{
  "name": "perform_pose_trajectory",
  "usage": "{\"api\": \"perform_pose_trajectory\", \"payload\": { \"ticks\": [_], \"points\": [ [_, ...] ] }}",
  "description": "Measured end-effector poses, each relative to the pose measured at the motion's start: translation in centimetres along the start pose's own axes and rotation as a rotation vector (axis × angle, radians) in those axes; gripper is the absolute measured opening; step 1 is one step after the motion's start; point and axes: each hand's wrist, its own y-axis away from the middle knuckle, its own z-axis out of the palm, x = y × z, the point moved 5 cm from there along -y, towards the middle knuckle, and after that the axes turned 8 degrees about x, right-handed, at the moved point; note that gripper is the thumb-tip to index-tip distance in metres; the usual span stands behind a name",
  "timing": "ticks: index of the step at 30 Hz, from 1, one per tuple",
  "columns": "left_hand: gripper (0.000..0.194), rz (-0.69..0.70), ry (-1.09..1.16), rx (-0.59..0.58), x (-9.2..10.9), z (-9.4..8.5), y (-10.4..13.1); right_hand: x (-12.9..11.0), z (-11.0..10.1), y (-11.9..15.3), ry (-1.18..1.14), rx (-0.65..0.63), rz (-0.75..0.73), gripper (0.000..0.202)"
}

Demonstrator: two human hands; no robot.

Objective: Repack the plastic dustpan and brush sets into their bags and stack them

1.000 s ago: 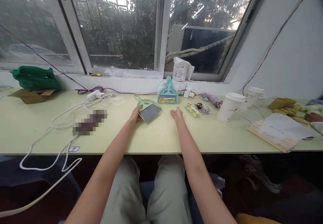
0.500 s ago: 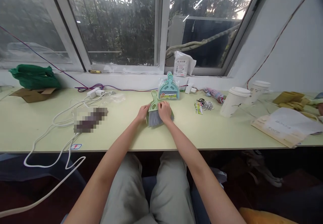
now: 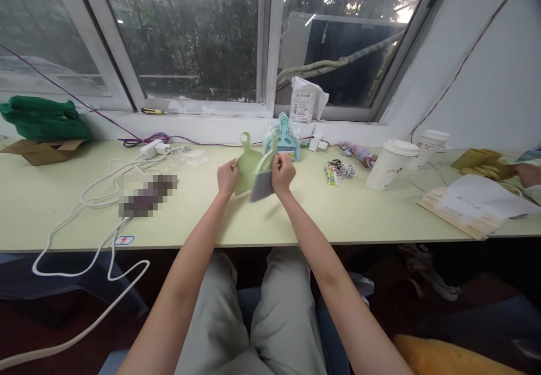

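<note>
Holding a green dustpan [image 3: 246,163] raised above the tabletop [image 3: 296,217], left hand [image 3: 227,176] closed on its left edge. Right hand [image 3: 282,173] closed on a small brush [image 3: 262,180], grey bristles down, just right of the dustpan and touching it. Far behind: packaged teal dustpan set [image 3: 284,140]. Right: keys [image 3: 343,170], two paper cups [image 3: 391,163]. Left: white cable [image 3: 101,194].

Soft daylight enters through the window [image 3: 181,36]; wide-angle edges bend, hands slightly blurred.
</note>
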Motion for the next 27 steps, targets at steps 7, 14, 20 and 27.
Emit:
{"api": "perform_pose_trajectory", "payload": {
  "ticks": [7, 14, 20, 27],
  "points": [
    [0.024, -0.356, -0.334, -0.148, -5.1, -2.9, -1.4, 3.2, -0.8, -1.5, 0.321, -0.148, -0.146, 0.035],
    [0.046, -0.349, -0.506, -0.288, -7.2, -3.3, -1.2, 7.0, 1.6, 0.4, 0.683, -0.469, -0.061, 0.037],
    [0.044, -0.339, -0.424, -0.153, -7.6, -3.6, -1.8, 7.2, 1.4, 0.2, 0.775, -0.536, 0.101, 0.029],
    [0.034, -0.327, -0.493, -0.217, -7.3, -2.9, -1.4, 7.5, 1.9, 0.6, 0.761, -0.687, 0.149, 0.028]
  ]
}}
